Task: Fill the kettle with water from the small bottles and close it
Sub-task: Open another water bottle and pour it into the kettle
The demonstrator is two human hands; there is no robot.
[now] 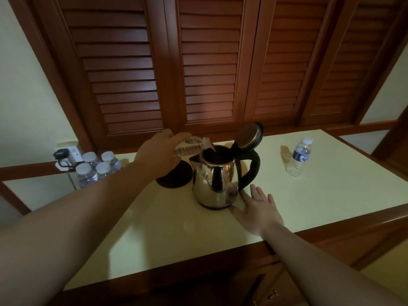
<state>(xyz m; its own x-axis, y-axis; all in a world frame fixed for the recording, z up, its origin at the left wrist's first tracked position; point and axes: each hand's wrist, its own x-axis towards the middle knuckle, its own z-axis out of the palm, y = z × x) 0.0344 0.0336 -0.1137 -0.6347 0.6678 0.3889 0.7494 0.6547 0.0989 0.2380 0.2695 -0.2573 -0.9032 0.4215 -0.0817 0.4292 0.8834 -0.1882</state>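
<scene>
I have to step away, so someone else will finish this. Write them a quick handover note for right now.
Left hand holds a small bottle tipped into the open kettle, lid up.
Right hand rests open on the counter beside the kettle's base.
Capped bottle stands at right; four capped bottles wait at left.
Left to do: finish pouring, close the lid.

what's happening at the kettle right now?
The left hand tips a small bottle into the open steel kettle, its lid flipped up. The right hand rests flat on the counter beside it. Four capped bottles wait at left; another bottle stands right.
</scene>
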